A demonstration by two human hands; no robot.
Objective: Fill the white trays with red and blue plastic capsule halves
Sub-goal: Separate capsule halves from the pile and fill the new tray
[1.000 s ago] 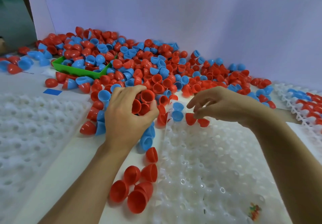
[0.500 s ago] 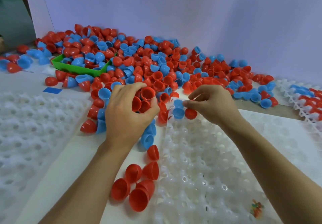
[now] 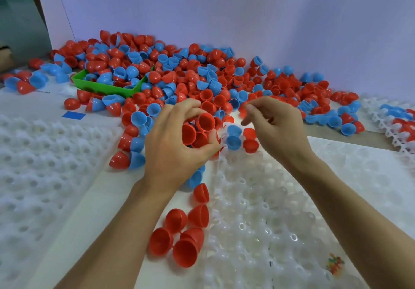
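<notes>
Left hand [image 3: 173,147] round red halves [image 3: 197,131]; right hand [image 3: 276,127] loose, empty.

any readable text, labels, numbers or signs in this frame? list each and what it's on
None readable.
Blue patch on the table: plain, no writing shows.
Small multicoloured mark on the near white tray: too small and blurred to read.
Capsule halves, green tray and back wall: no print visible.

Packing workbench — capsule halves [image 3: 202,82], trays [image 3: 280,232]
</notes>
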